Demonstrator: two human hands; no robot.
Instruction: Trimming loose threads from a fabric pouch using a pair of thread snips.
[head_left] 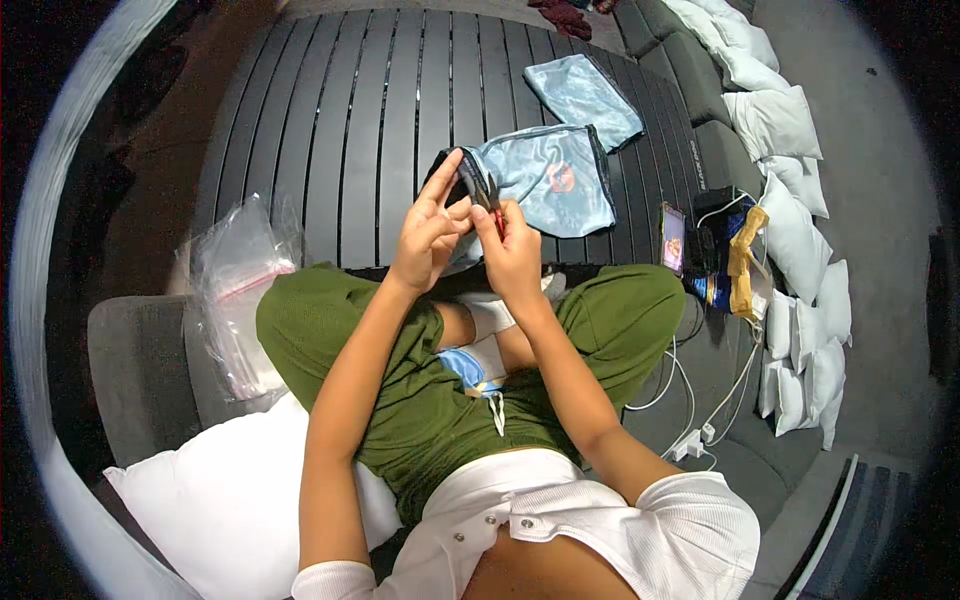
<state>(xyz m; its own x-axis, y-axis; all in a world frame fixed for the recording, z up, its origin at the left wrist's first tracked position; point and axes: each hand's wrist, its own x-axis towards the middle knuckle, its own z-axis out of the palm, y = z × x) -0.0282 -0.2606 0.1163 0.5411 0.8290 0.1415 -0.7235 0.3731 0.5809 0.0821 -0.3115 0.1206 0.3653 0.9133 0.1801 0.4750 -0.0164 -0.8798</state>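
My right hand (512, 255) is closed around small scissors (494, 196) with dark blades and a red handle. The blades point up and away from me, beside the dark trim of a light blue cloth piece (540, 180). My left hand (428, 238) pinches that dark trim, its index finger stretched along it; the exact grip is partly hidden by the fingers. The blue cloth carries a reddish printed patch and spreads to the right over the dark slatted table. Farther back lies a second light blue cloth piece (584, 100), also dark-edged.
The slatted table (340, 130) fills the far side. A clear plastic bag (245, 300) is at left, above a white pillow (235, 500). At right are a phone (672, 238), a yellow and blue package (742, 265), white cables (690, 440) and a row of white cushions (795, 235).
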